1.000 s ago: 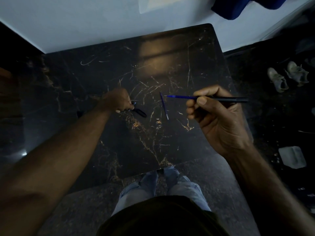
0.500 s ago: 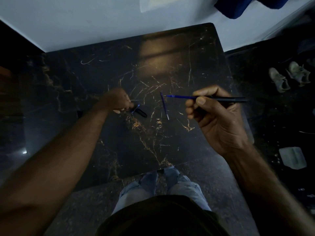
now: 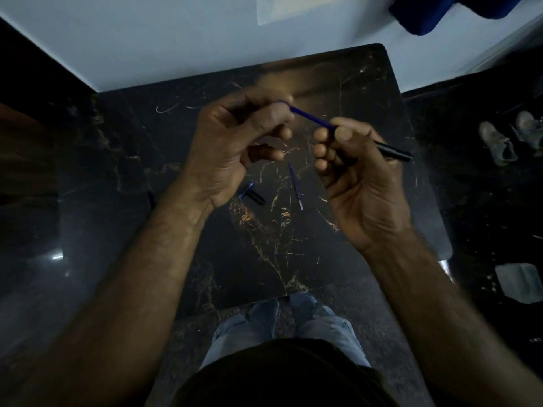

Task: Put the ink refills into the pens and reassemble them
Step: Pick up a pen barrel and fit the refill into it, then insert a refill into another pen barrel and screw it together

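My right hand [image 3: 357,174] grips a black pen barrel [image 3: 393,151] with a blue ink refill [image 3: 311,117] sticking out of its front end, pointing up and to the left. My left hand [image 3: 235,142] is raised over the table with its fingertips pinched at the refill's tip; whether it holds a small part there is hidden. On the dark marble table [image 3: 264,245] below lie a second blue refill [image 3: 296,186] and a short black pen part [image 3: 255,197] with a small blue piece beside it.
The table stands against a white wall [image 3: 147,39]. A pair of shoes [image 3: 511,136] and a pale cloth [image 3: 520,286] lie on the dark floor to the right. My knees in jeans [image 3: 282,327] are at the table's near edge.
My left hand has lifted from the black pen part on the table and come up to the refill's tip. My right hand has tilted the pen toward it.
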Demonstrator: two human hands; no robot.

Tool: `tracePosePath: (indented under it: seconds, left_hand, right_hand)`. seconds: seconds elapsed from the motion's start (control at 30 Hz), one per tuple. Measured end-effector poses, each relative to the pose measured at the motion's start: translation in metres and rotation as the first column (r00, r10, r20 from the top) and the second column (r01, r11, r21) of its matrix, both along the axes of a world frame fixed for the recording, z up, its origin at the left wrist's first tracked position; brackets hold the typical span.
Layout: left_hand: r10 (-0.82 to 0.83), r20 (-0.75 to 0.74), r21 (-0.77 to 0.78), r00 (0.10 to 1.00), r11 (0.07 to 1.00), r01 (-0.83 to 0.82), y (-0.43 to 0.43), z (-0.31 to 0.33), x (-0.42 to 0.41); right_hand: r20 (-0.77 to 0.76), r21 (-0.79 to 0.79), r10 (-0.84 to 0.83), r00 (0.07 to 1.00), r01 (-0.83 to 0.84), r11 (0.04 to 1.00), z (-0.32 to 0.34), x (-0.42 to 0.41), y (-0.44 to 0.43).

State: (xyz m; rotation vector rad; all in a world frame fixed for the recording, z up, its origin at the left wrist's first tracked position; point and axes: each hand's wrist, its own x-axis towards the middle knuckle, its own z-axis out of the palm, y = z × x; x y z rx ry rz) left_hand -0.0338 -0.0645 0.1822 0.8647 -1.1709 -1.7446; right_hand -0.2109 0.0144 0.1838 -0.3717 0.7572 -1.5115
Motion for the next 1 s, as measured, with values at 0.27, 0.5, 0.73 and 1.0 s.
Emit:
tracePosePath:
  seconds: [0.27,0.5,0.73,1.0]
  left_hand:
    - [0.266,0.226,0.331,0.937,0.884,-0.331,-0.051,-0.073,0.071]
    - [-0.191,0.661,0.379,0.726,0.92,-0.103,-0.063,-0.188,0.053]
    - [-0.13,0.806,0.262,0.578,0.953,-0.151,-0.07,-0.209,0.039]
    - [-0.083,0.89,0.178,0.449,0.969,-0.174,-0.065,-0.207,0.024]
  right_hand:
    - [-0.023,0.092,-0.055,0.998,0.057,0.994,-0.007,-0.02,0.016]
    - [-0.049,0.112,-0.021,0.999,0.027,0.993,-0.01,-0.018,0.026]
    - [-0.077,0.12,-0.021,0.997,0.03,0.992,-0.009,-0.024,0.034]
    - [-0.094,0.111,-0.013,0.996,0.024,0.994,-0.011,-0.032,0.035]
